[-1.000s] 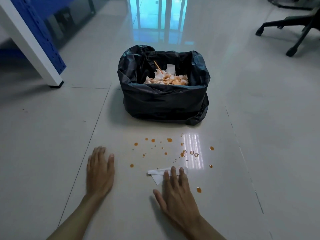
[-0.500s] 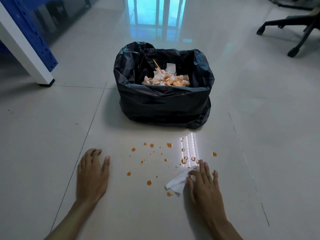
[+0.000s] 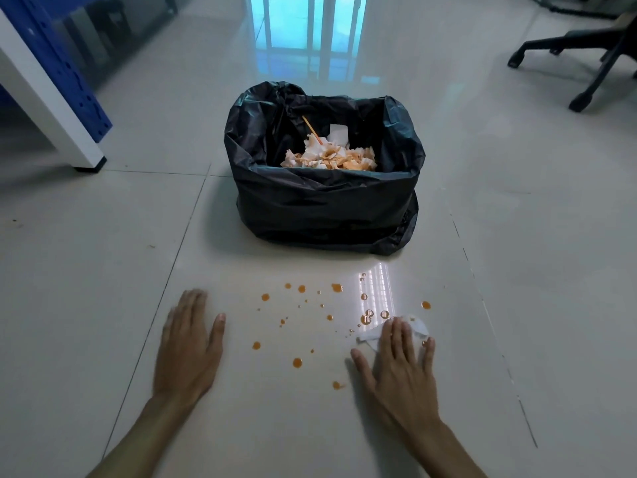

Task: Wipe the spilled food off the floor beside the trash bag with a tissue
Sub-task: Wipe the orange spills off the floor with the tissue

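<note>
the white tissue [image 3: 412, 328] lies flat on the pale floor [image 3: 103, 288], at about 5 o'clock from the black trash bag [image 3: 324, 205] and near it. the right hand [image 3: 401, 370] lies on top of the tissue with its fingers [image 3: 396, 334] spread flat, pressing it down, not pinching it. the tissue pokes out past the fingertips and on the thumb side.

orange drops [image 3: 301, 288] of spilled food dot the floor in front of the bag. a bigger wet blob [image 3: 367, 317] sits just beside the tissue at 10 o'clock. 1 drop [image 3: 426, 304] sits near the tissue at 1 o'clock. more drops lie at 9 o'clock from the right hand, between the 2 hands, like the round one [image 3: 297, 362] and a smeared one [image 3: 337, 385].

the left hand [image 3: 188, 350] is flat on the floor with open fingers, holding nothing, well apart from the tissue at 9 o'clock.

the bag stands open. inside it are crumpled, orange-stained papers [image 3: 331, 158] and a thin stick [image 3: 312, 125].

far off at 10 o'clock is a white and blue table leg [image 3: 51, 98]. at 2 o'clock is a black chair base [image 3: 582, 60].
</note>
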Demonstrator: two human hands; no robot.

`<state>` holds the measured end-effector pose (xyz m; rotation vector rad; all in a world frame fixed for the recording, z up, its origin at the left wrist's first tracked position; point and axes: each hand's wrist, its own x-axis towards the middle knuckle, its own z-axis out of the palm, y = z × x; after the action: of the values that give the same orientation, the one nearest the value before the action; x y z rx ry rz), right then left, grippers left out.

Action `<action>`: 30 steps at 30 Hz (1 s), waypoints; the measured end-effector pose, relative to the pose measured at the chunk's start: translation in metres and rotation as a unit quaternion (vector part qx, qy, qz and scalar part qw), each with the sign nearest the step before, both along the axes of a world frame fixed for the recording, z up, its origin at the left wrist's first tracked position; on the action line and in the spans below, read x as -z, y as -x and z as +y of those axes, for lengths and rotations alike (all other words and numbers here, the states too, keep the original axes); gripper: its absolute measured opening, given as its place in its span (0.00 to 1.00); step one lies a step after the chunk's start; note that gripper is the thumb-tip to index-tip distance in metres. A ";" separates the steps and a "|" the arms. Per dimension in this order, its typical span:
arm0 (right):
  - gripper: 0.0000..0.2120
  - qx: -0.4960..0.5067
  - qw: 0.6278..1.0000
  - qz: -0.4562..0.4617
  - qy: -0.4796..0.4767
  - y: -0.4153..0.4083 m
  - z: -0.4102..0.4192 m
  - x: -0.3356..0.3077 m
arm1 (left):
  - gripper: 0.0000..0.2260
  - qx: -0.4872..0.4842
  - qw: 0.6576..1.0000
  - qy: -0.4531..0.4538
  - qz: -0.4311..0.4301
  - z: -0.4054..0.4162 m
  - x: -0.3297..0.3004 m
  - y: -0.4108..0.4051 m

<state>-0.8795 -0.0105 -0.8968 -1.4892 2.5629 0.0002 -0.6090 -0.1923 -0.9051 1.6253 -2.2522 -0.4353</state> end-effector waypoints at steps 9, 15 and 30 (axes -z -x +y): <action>0.39 -0.130 0.991 -0.026 -0.006 0.014 -0.075 -0.009 | 0.28 0.101 0.993 -0.021 -0.057 -0.009 0.009 -0.001; 0.45 -0.248 0.965 -0.070 0.055 -0.059 -0.146 -0.005 | 0.26 0.087 0.996 -0.024 -0.014 -0.012 0.007 -0.002; 0.36 -0.287 0.956 0.000 0.059 -0.036 -0.072 0.000 | 0.28 0.086 0.996 -0.024 0.001 -0.011 0.006 -0.002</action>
<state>-0.8435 -0.0823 -0.8966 -2.2188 2.0644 -0.0760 -0.6070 -0.2036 -0.9108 1.4581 -2.4070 -0.5371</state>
